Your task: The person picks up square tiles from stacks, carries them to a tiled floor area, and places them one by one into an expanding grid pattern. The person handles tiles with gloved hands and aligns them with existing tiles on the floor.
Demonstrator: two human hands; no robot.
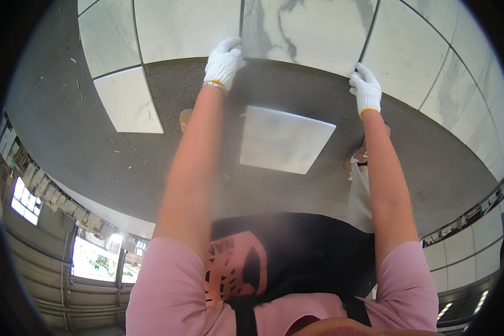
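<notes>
A white marble tile with grey veins [311, 28] lies ahead of me among other tiles. My left hand [225, 64], in a white knit glove, is at its near left corner, fingers bent at the joint beside it. At the near right corner my right hand [366, 89], gloved alike, has its fingers curled at the other joint. Both hands appear to grip this tile by its sides; the fingertips are partly hidden. Between my arms a separate plain white tile [285, 140] lies on the grey floor, nearer my body.
Pale tiles [187, 28] with narrow dark gaps continue on the left, and veined tiles [409, 53] curve away on the right. One white tile [130, 101] juts toward me at the left. Grey floor [95, 162] with small scraps spreads beside it. Stacked slabs [56, 196] line the far left.
</notes>
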